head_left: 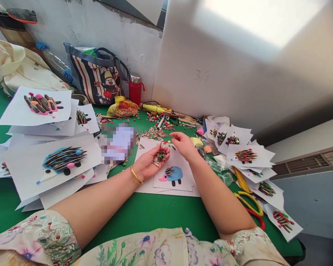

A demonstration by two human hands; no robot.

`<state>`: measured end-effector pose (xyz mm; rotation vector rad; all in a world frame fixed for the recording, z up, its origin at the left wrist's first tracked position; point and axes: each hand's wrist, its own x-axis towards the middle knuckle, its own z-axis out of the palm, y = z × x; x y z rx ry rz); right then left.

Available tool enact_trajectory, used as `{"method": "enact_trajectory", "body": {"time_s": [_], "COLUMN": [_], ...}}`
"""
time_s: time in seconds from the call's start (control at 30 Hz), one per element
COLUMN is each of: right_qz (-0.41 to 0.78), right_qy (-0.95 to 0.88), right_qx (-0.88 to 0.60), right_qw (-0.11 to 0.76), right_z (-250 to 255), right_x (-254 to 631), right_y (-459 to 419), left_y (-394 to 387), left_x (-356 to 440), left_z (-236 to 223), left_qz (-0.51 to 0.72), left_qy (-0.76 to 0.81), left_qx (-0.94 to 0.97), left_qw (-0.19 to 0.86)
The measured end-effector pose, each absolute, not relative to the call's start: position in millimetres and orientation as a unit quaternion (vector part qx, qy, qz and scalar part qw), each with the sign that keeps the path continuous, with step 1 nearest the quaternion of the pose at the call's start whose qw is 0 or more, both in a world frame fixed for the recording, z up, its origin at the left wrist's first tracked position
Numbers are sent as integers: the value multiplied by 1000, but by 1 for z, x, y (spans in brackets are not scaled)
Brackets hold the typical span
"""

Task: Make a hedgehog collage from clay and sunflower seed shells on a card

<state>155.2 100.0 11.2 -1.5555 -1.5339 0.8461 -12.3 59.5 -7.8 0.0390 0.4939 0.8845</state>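
My left hand (153,159), with a gold bangle at its wrist, is cupped palm up around a small heap of sunflower seeds (159,158) with a few tiny coloured balls among them. My right hand (184,145) is just to its right, above the paper, with thumb and fingertips drawn together; what they hold, if anything, is too small to make out. Below both hands lies a white sheet (161,181) with a blue clay hedgehog (176,173) that has a pink snout and dark feet. Several seeds stand in the clay behind its head.
Finished hedgehog sheets (88,147) are stacked at the left, and more sheets (246,147) at the right. Loose seeds (152,133) lie at the back near a red bottle (135,90) and a striped bag (91,79). Scissors (252,203) are at the right.
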Motion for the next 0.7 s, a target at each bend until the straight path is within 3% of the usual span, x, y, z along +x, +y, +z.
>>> {"method": "enact_trajectory", "body": {"time_s": [0.27,0.53,0.7], "right_qz": [370,393,437], "right_qy": [-682,-616,-582], "right_qx": [-533,-548,-576], "right_qw": [337,408,371], "right_z": [25,19,7], "right_x": [132,160,188], "right_y": [79,63,32], "left_y": [61,61,60], "left_x": [-10,-13,-14], "left_z": [-13,-8,-6], "left_qz": [434,421,425], "left_qy": [224,220,243], "left_qx": [26,-10,-4], "left_qw": [872,880,872]}}
